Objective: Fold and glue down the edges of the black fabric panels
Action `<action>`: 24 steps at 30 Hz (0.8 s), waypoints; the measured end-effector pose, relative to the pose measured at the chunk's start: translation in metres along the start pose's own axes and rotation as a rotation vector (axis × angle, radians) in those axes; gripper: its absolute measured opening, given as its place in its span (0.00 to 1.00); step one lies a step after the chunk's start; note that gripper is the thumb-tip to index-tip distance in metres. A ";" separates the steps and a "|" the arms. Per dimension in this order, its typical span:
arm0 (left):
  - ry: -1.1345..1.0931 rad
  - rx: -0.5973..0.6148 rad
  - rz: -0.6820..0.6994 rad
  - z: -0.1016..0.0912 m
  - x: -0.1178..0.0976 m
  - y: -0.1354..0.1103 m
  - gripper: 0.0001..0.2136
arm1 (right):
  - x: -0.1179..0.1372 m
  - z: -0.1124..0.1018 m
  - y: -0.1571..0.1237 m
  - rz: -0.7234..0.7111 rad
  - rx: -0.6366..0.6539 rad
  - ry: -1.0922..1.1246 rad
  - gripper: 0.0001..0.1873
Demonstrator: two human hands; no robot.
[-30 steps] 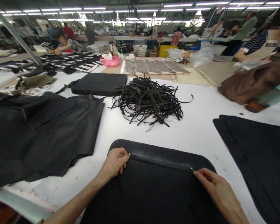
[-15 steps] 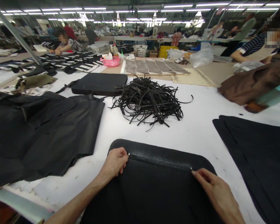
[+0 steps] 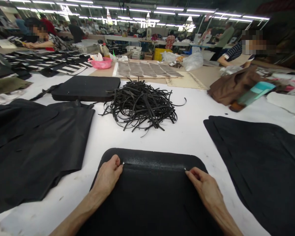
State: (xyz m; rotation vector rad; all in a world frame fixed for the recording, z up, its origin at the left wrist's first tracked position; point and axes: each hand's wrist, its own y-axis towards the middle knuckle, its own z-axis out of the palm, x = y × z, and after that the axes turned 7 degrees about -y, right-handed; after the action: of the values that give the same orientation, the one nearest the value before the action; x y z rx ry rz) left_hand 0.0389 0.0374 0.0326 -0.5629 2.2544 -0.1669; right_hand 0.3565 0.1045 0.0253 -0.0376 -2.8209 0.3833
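A black padded panel (image 3: 149, 157) with rounded corners lies on the white table right in front of me. A black fabric piece (image 3: 152, 200) covers its near part, and its far edge runs straight across the panel. My left hand (image 3: 108, 175) is closed, pinching the left end of that fabric edge. My right hand (image 3: 204, 188) pinches the right end, fingers pressed together on the cloth. Both hands rest on the panel.
A heap of black strips (image 3: 140, 105) lies beyond the panel, with a black pad (image 3: 86, 88) to its left. Black fabric stacks lie at left (image 3: 31, 144) and right (image 3: 258, 157). A brown bundle (image 3: 233, 85), a pink bowl (image 3: 100, 63) and seated people are farther back.
The view has swung to the right and slightly down, so everything sits further left in the picture. Both hands keep their pinch on the fabric edge.
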 end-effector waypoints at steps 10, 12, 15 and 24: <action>0.716 0.019 0.544 0.013 -0.010 -0.016 0.16 | 0.004 -0.004 -0.003 -0.018 -0.062 0.059 0.16; 0.767 0.056 0.596 0.015 -0.005 -0.017 0.17 | 0.003 -0.003 -0.004 -0.017 -0.077 0.080 0.16; 0.879 0.031 0.655 0.018 0.001 -0.023 0.23 | 0.002 -0.001 -0.005 -0.011 -0.103 0.111 0.16; 1.088 -0.069 0.712 0.028 -0.005 -0.039 0.33 | 0.002 0.001 -0.007 -0.009 -0.147 0.125 0.16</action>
State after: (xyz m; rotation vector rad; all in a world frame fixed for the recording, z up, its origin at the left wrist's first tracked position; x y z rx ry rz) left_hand 0.0755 0.0065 0.0284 0.4729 3.3517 -0.0190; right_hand 0.3549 0.0980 0.0268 -0.0777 -2.7187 0.1654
